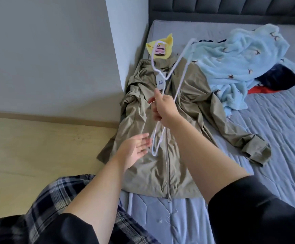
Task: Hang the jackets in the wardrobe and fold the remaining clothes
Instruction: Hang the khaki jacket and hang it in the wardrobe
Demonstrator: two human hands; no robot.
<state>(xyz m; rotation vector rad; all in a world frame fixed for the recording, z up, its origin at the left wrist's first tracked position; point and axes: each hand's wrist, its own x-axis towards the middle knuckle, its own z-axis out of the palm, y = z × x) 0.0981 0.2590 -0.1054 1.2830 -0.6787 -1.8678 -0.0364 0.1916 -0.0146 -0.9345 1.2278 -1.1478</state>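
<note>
An olive-khaki jacket [182, 120] lies flat and zipped on the bed, collar toward the wall, one sleeve stretched to the right. My right hand [162, 110] grips a white wire hanger [178, 74] above the jacket's chest, the hanger pointing away from me. My left hand [136, 150] hovers open, palm up, beside the hanger's lower end over the jacket's left side. A heap of other clothes sits further back: a light-blue fleece [238, 55] over dark navy [280, 78] and red [261, 89] garments.
A yellow cloth item with a pink print [160, 47] lies beyond the collar. The grey quilted mattress [275, 131] meets a white wall corner [125, 41] on the left. A dark padded headboard [231, 9] is at the back. Wooden floor [37, 147] lies to the left.
</note>
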